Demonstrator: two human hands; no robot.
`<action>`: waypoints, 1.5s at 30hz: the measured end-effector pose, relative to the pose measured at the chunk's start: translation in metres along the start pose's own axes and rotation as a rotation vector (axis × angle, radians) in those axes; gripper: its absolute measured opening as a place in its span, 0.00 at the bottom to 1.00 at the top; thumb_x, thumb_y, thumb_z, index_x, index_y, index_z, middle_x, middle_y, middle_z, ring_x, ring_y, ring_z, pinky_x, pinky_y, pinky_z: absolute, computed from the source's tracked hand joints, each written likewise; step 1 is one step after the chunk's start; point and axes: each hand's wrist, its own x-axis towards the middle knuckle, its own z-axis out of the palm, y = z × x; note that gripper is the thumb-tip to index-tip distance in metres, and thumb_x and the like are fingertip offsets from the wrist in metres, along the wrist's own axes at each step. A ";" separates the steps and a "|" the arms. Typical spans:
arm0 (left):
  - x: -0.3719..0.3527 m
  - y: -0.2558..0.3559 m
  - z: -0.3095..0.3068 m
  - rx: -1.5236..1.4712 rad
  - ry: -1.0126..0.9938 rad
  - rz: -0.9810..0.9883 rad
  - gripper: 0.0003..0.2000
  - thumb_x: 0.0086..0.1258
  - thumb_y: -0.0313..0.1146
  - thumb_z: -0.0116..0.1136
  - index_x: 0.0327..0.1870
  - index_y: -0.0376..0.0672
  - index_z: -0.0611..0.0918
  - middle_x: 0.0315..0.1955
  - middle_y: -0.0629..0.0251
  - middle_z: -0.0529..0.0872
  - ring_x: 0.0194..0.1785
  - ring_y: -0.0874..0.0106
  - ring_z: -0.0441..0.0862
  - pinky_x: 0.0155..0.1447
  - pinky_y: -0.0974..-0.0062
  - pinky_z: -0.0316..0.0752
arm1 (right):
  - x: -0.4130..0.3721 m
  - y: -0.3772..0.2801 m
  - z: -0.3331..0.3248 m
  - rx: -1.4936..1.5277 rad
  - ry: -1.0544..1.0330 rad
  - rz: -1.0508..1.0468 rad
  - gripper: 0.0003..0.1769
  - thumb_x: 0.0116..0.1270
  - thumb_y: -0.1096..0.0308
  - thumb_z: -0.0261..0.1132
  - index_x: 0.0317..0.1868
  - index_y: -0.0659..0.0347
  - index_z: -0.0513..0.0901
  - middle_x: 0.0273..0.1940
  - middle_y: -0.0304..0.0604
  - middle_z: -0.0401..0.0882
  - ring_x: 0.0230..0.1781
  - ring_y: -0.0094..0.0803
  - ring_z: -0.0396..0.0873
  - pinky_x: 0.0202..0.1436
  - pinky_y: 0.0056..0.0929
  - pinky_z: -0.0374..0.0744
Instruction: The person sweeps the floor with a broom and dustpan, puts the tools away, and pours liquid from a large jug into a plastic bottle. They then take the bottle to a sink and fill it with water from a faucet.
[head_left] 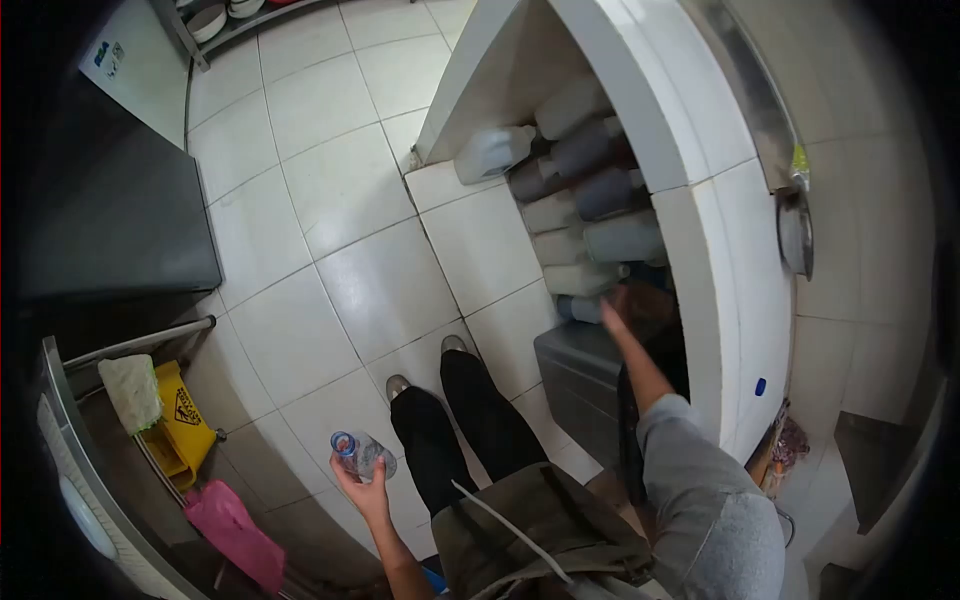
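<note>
My left hand (366, 488) is wrapped round a clear plastic bottle (376, 458) with a blue ring at its mouth, held over the floor to the left of my legs. My right hand (616, 308) reaches into the recess under the white tiled counter. It is at a small pale bottle (580, 309), beside the front row of jugs; blur hides whether the fingers grip it. Several jugs lie or stand there, among them a whitish jug (494, 152) at the far end and a pale jug (625, 237) just beyond my hand. A dark grey bin (580, 365) sits just nearer to me.
The white tiled counter (715, 260) rises on my right, with a metal bowl (796, 235) at its edge. On the left are a dark cabinet (110, 210), a yellow wet-floor sign (182, 425), a whitish cloth (131, 392) and a pink cloth (235, 532) on a rail.
</note>
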 end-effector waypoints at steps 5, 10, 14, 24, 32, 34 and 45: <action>-0.008 -0.016 0.001 0.161 0.053 -0.009 0.35 0.53 0.18 0.63 0.63 0.37 0.60 0.56 0.52 0.70 0.60 0.62 0.69 0.63 0.67 0.62 | 0.127 0.016 -0.033 0.168 0.729 0.143 0.24 0.55 0.61 0.65 0.47 0.69 0.73 0.46 0.55 0.74 0.47 0.43 0.74 0.51 0.39 0.72; -0.015 -0.021 0.020 0.116 0.096 -0.096 0.34 0.51 0.21 0.66 0.60 0.37 0.63 0.55 0.55 0.69 0.59 0.64 0.68 0.63 0.68 0.62 | 0.145 -0.013 -0.060 0.314 0.662 0.136 0.28 0.55 0.60 0.65 0.52 0.69 0.71 0.50 0.57 0.72 0.49 0.45 0.73 0.53 0.39 0.71; -0.020 -0.007 0.045 0.094 0.049 -0.122 0.34 0.50 0.22 0.67 0.60 0.36 0.63 0.54 0.56 0.70 0.58 0.65 0.69 0.63 0.68 0.62 | 0.142 -0.026 -0.051 0.352 0.694 0.122 0.31 0.55 0.60 0.65 0.55 0.70 0.69 0.53 0.59 0.70 0.52 0.47 0.72 0.55 0.39 0.71; -0.019 0.009 0.047 0.095 0.042 -0.077 0.35 0.48 0.22 0.68 0.60 0.37 0.63 0.53 0.57 0.71 0.57 0.66 0.70 0.62 0.69 0.63 | -0.061 -0.058 -0.028 0.318 0.359 0.129 0.17 0.51 0.71 0.63 0.42 0.66 0.77 0.41 0.51 0.77 0.41 0.44 0.75 0.45 0.39 0.73; -0.017 0.053 0.008 0.141 0.119 0.052 0.34 0.47 0.22 0.68 0.58 0.37 0.65 0.51 0.57 0.72 0.55 0.65 0.71 0.61 0.69 0.64 | -0.151 -0.163 -0.095 0.433 0.053 -0.348 0.06 0.43 0.76 0.58 0.24 0.68 0.73 0.26 0.46 0.71 0.29 0.35 0.71 0.34 0.30 0.70; -0.012 0.070 -0.001 0.128 0.120 0.097 0.34 0.47 0.22 0.68 0.58 0.37 0.66 0.51 0.56 0.73 0.55 0.65 0.71 0.61 0.68 0.65 | -0.179 -0.195 -0.111 0.565 0.000 -0.254 0.07 0.42 0.75 0.59 0.24 0.69 0.73 0.25 0.42 0.68 0.27 0.30 0.69 0.32 0.26 0.68; 0.006 0.187 -0.065 0.178 0.207 0.442 0.32 0.46 0.25 0.69 0.56 0.37 0.69 0.48 0.54 0.77 0.53 0.63 0.75 0.57 0.68 0.68 | -0.221 -0.276 -0.300 1.342 0.102 -0.227 0.15 0.43 0.77 0.55 0.35 0.66 0.76 0.32 0.36 0.71 0.34 0.24 0.68 0.42 0.19 0.65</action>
